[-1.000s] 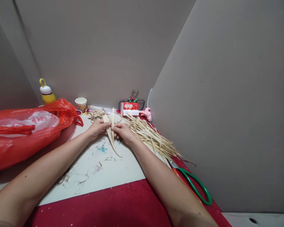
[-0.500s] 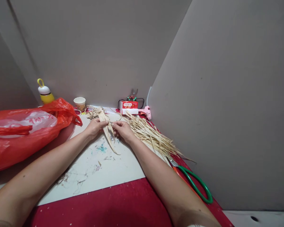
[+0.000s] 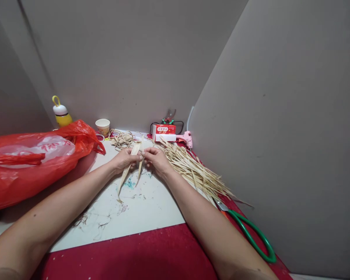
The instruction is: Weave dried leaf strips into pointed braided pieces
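My left hand (image 3: pixel 125 160) pinches a wide, pale dried leaf strip (image 3: pixel 124 181) between thumb and fingers. The strip hangs down toward the white board, its lower end tapering and curled. Close against it, my right hand (image 3: pixel 158 160) is closed at the fingertips on a narrower piece of the same pale leaf (image 3: pixel 139 172), which points downward. Whether the two pieces are joined is hidden by my fingers. To the right of my right hand lies a loose bundle of dried straw-coloured strips (image 3: pixel 196 171). Behind my left hand sits a tangled coil of beige cord (image 3: pixel 122 139).
A red plastic bag (image 3: pixel 29 182) fills the left side, with a yellow bottle (image 3: pixel 63 116) and paper cup (image 3: pixel 102 126) behind. At the back are a red box (image 3: pixel 165 129), pruning shears (image 3: pixel 168 118) and pink glue gun (image 3: pixel 186 139). Green-handled scissors (image 3: pixel 255 229) lie right. Walls enclose the table.
The wide leaf strip has swung so its lower end points left instead of right. The narrow piece now hangs apart from it. Both hands stay close together; the whole view has shifted slightly.
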A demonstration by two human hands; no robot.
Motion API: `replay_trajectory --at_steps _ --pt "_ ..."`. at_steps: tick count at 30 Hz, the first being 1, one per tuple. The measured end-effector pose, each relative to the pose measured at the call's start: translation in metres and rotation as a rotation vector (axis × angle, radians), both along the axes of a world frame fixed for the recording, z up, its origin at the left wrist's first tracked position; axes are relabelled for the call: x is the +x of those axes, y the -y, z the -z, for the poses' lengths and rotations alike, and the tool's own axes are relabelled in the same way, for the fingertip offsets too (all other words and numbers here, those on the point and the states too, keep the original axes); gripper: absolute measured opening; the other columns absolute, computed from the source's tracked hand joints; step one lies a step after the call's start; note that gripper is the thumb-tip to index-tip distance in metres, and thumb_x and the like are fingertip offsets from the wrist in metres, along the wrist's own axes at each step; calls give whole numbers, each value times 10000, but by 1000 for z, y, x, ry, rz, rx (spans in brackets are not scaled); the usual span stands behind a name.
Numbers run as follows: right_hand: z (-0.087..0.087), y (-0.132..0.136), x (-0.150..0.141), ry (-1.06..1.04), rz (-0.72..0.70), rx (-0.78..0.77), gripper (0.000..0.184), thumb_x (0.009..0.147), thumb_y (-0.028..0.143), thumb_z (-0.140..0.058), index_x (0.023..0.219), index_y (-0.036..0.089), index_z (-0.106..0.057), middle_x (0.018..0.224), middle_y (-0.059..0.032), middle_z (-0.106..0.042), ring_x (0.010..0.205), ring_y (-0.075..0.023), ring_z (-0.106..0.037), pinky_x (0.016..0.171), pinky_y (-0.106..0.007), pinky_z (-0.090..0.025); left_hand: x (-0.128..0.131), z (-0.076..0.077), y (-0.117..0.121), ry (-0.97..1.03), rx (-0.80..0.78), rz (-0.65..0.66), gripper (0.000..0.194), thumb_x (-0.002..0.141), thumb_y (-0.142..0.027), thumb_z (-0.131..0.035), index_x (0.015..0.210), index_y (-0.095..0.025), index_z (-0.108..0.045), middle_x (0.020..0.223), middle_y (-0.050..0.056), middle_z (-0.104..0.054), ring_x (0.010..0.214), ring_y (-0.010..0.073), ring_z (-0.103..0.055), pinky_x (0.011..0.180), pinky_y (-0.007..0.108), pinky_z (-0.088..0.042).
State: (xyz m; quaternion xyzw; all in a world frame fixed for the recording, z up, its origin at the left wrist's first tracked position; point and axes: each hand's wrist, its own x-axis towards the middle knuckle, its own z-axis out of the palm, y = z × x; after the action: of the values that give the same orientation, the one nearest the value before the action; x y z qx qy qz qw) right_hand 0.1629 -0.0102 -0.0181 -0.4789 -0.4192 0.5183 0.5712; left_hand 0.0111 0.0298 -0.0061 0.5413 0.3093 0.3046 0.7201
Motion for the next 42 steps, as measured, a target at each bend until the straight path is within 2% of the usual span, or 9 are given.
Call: replay_trajectory --at_steps 3,6,14,20,24,27,33,39,42 --pt "-1 1 2 -47 -9 -25 323 580 380 -784 723 181 -574 478 59 -549 363 -56 -437 346 -167 -325 0 -2 0 25 -16 -42 378 574 -322 -845 719 -167 -532 505 -71 -458 368 27 -326 364 181 -217" --pt "-1 2 2 -37 -28 -56 342 588 401 -781 718 191 -545 458 63 -548 322 -62 -420 318 -174 -306 0 -5 0 40 -10 -100 398 583 -374 -841 760 -164 -552 520 -79 -449 362 12 -272 357 175 -201" --pt "1 5 -4 48 -83 -9 299 601 343 -780 692 174 -550 478 59 -547 382 -58 -472 339 -151 -323 -2 -6 -1 2 8 -116 395 539 -353 -859 713 -158 -564 420 -99 -353 359 21 -260 365 181 -198" --pt "-3 3 1 -76 -13 -17 355 630 362 -764 899 188 -610 659 31 -641 405 -71 -515 313 -169 -350 -2 -4 -4 -35 -14 -69 374 542 -318 -848 717 -156 -559 420 -105 -341 365 19 -246 365 173 -194" --pt "-2 2 2 -31 -21 -14 312 598 347 -778 791 176 -603 514 54 -580 325 -62 -440 296 -172 -329 -2 -4 -2 -73 -12 -19 357 552 -272 -837 717 -165 -539 426 -100 -360 372 22 -264 374 169 -195" --pt "-1 2 1 -26 -32 -8 272 580 313 -771 713 170 -582 500 47 -584 348 -58 -460 318 -157 -349 -2 -4 -1 -78 -16 3 359 548 -230 -833 711 -170 -519 437 -102 -360 372 19 -258 378 168 -186" --pt "-3 2 0 -23 -39 -26 253 599 312 -741 702 182 -550 479 39 -597 322 -66 -456 310 -158 -338 -3 -5 -1 -52 -45 41 350 587 -233 -801 695 -183 -472 442 -102 -337 370 21 -242 380 164 -167" --pt "-3 3 1 -6 -96 -48 277 602 325 -759 712 180 -550 468 47 -583 332 -65 -461 319 -157 -352 -3 -7 -3 -7 -64 -2 298 650 -277 -764 830 -180 -548 445 -120 -288 367 24 -187 373 157 -140" --pt "-4 5 1 10 -129 -56 294 584 319 -782 707 175 -558 471 50 -574 370 -68 -498 339 -147 -371 -3 -6 -5 -30 -28 -13 318 630 -298 -792 771 -173 -536 440 -113 -300 373 24 -203 375 162 -156"
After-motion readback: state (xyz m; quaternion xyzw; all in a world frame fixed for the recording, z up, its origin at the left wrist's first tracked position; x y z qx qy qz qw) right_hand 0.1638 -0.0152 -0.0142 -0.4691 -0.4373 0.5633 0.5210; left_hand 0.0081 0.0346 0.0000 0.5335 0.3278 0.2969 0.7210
